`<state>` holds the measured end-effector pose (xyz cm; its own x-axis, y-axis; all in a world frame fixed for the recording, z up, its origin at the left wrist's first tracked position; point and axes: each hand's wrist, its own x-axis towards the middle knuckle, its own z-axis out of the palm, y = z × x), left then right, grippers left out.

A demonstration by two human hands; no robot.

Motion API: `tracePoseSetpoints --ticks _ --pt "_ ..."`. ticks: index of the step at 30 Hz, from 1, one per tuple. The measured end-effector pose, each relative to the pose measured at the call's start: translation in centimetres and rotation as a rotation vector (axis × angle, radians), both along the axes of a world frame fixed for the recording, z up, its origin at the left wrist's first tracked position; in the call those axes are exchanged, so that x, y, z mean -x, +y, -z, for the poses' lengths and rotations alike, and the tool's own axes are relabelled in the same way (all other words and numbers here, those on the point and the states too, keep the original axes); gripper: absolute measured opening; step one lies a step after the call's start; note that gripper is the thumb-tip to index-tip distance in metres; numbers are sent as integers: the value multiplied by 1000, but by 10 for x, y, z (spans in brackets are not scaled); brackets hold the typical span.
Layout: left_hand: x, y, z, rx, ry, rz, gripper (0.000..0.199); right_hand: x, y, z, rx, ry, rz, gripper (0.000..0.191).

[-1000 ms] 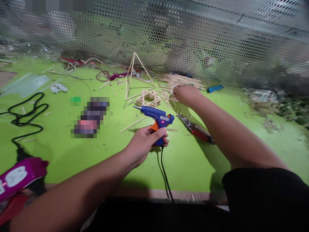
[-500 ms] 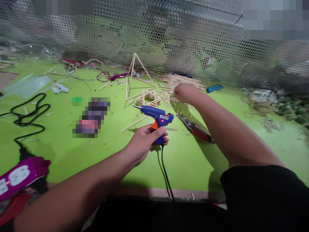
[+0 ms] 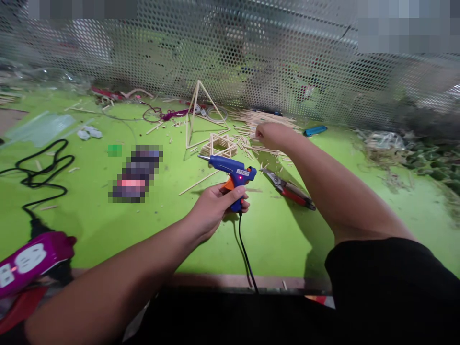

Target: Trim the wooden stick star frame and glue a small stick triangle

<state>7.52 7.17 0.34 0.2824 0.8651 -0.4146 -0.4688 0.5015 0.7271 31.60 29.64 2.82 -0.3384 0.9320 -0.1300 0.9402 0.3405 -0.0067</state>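
Note:
My left hand (image 3: pixel 219 203) is wrapped round the handle of a blue hot glue gun (image 3: pixel 230 167), its nozzle pointing left and a red light lit on its side. Fingers curled, my right hand (image 3: pixel 271 135) is at the pile of thin wooden sticks (image 3: pixel 266 120); what its fingertips hold, if anything, is hidden. Just beyond the nozzle lies a low stick frame (image 3: pixel 221 145) with a star-like top. Behind it stands a pyramid frame (image 3: pixel 192 115) of sticks. One loose stick (image 3: pixel 197 183) lies under the glue gun.
Red-handled pliers (image 3: pixel 291 190) lie below my right forearm. A purple power strip (image 3: pixel 36 261) and black cable (image 3: pixel 46 182) are at the left. A blurred-out flat object (image 3: pixel 136 175) lies left of centre. Perforated metal sheeting (image 3: pixel 215 48) borders the back; green leaves (image 3: pixel 434 158) lie far right.
The view has shifted slightly. My left hand keeps the glue gun in nearly the same place, and my right hand stays at the stick pile.

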Motion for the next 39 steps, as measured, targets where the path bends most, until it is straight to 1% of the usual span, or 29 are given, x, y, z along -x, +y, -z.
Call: tracePoseSetpoints --ticks 2,3,4,6,7,8,10,13,17,22,25,27,29,31,33,35,37,39 --pt "0 0 0 -6 -2 2 55 -5 4 -3 -102 85 7 26" --pt "1 0 0 -10 -3 4 54 -9 7 -4 -173 168 26 27" --pt "1 0 1 -14 -4 6 54 -14 11 -4 -247 284 57 25" --pt "0 0 1 -18 -2 9 53 -25 20 -4 -358 669 148 11" --pt "0 0 1 -19 0 9 54 -30 24 -4 -367 865 191 5" --pt "0 0 1 -19 2 9 54 -35 28 -3 -347 1012 220 6" --pt "-1 0 1 -18 7 6 56 -44 30 -1 -302 1152 249 11" --pt "-2 -1 1 -30 6 5 56 -52 25 5 -296 1215 275 16" --pt "-3 -1 1 -46 2 -4 55 -60 14 17 -314 1257 313 25" --pt "-2 0 2 -52 -14 -12 56 -77 12 30 -401 1203 370 30" --pt "-2 0 2 -51 -31 -7 54 -84 13 31 -465 1177 384 31" --pt "-2 0 3 -53 -36 -5 52 -83 12 28 -447 1206 395 32" --pt "-2 0 3 -54 -39 -3 49 -78 7 20 -392 1249 397 34" --pt "-2 0 3 -58 -42 2 46 -69 -6 9 -350 1258 363 32" --pt "-1 -1 3 -62 -44 9 46 -59 -32 -6 -318 1218 296 28" --pt "0 -1 3 -66 -51 19 47 -49 -73 -22 -288 1158 224 28" --pt "1 -1 3 -79 -64 35 49 -39 -124 -37 -289 1067 148 22" --pt "3 -1 3 -103 -83 62 51 -30 -178 -47 -310 800 82 14"
